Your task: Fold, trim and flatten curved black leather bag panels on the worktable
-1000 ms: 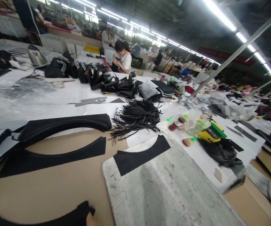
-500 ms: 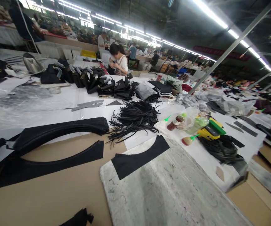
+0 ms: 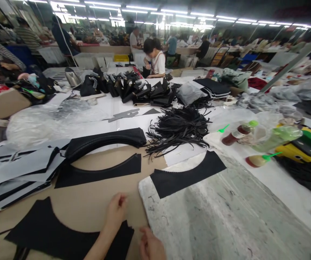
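Observation:
My left hand point(image 3: 117, 207) is above the brown cardboard point(image 3: 87, 204), its fingers closed in a pinch. Anything held there is too small to make out. Under my left forearm lies a black curved-cut piece point(image 3: 55, 231). My right hand point(image 3: 151, 243) is low, beside the left edge of the worn grey board point(image 3: 196, 216), its fingers curled together; what they hold, if anything, is hidden. Another black curved piece point(image 3: 188, 173) rests across the board's far corner. Beyond my left hand lie a single curved black piece point(image 3: 101, 175) and a stack of similar pieces point(image 3: 106, 139).
A heap of black strips point(image 3: 179, 128) lies past the board. To the right are a brown bottle point(image 3: 235, 134), a small green-tipped glue bottle point(image 3: 258, 160) and a yellow-green box point(image 3: 301, 144). Grey-backed pieces point(image 3: 22, 166) pile up at left. Across the table sits a person point(image 3: 157, 59).
My view has levelled and turned left, so the table's things sit further right. Both my hands have come into view, and the near black piece shows far more fully.

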Tool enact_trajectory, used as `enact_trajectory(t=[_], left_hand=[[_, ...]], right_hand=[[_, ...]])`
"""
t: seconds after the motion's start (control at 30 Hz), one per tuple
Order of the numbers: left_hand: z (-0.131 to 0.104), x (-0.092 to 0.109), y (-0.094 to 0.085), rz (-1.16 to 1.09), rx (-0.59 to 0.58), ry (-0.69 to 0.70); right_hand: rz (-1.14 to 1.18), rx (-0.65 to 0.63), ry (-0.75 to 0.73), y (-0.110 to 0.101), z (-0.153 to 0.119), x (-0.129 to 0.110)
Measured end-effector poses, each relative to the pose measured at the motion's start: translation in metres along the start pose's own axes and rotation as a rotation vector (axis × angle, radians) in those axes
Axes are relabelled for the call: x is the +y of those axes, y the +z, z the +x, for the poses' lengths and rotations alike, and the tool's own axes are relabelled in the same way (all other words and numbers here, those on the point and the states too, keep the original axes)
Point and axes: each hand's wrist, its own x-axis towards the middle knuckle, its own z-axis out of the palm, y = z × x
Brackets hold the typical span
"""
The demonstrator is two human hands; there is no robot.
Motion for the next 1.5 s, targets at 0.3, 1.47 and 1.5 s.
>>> enact_trajectory(t=[0.3,1.47,1.5], left_hand=[[0.098,0.079,0.081,0.18,-0.204,-0.04],[0.034,0.159,0.091,-0.252,-0.245,0.046],[0.035,0.162,0.09,-0.271,-0.262,0.014]], right_hand=[[0.161,0.059,0.14,-0.132,0.026,0.02],[1.194,0.247,0.429,-0.137,0.057,0.002],[1.314,0.234,0.455,-0.139,0.06,-0.004]])
